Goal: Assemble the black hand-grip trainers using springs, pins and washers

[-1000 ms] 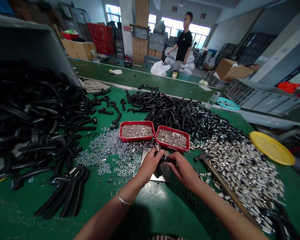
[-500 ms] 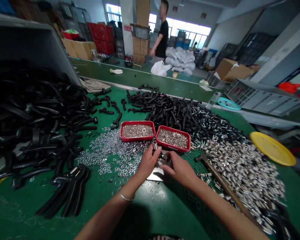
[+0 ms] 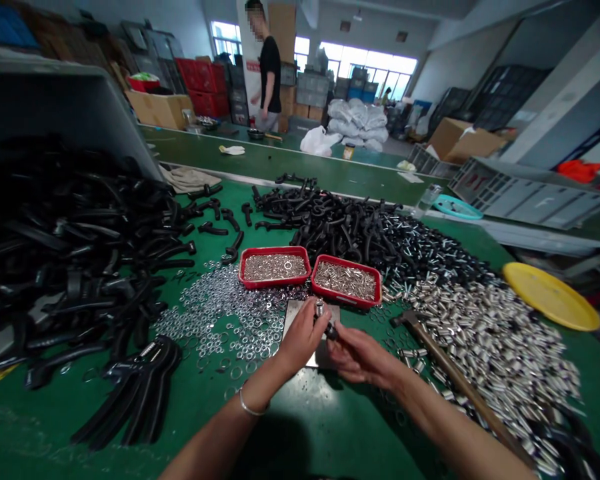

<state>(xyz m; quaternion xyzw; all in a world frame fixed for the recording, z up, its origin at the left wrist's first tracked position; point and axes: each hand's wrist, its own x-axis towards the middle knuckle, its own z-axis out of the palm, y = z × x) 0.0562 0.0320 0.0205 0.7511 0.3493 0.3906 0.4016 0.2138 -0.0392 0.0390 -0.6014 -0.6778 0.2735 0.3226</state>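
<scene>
Over a metal plate point(image 3: 291, 315), both my hands meet on a small piece. My left hand point(image 3: 300, 340), with a bracelet at the wrist, is closed, and a shiny ribbed metal sleeve point(image 3: 320, 307) stands up between its thumb and fingers. My right hand point(image 3: 363, 353) is closed on a short black part point(image 3: 333, 330) just below and to the right of the sleeve. Whether sleeve and black part are joined is hidden by the fingers. Just beyond are two red trays: the left tray point(image 3: 275, 286) holds tiny metal pieces, the right tray point(image 3: 347, 302) small pins.
Loose washers point(image 3: 215, 307) spread to the left, metal sleeves point(image 3: 495, 340) heap on the right beside a hammer point(image 3: 455, 377). Black handles point(image 3: 330, 220) pile behind the trays and spill from a grey bin point(image 3: 120, 113). A person point(image 3: 270, 73) stands beyond the belt.
My right hand has turned and its fingers have closed around the black part. The sleeve in my left hand has shifted slightly right and down. The person behind has moved left.
</scene>
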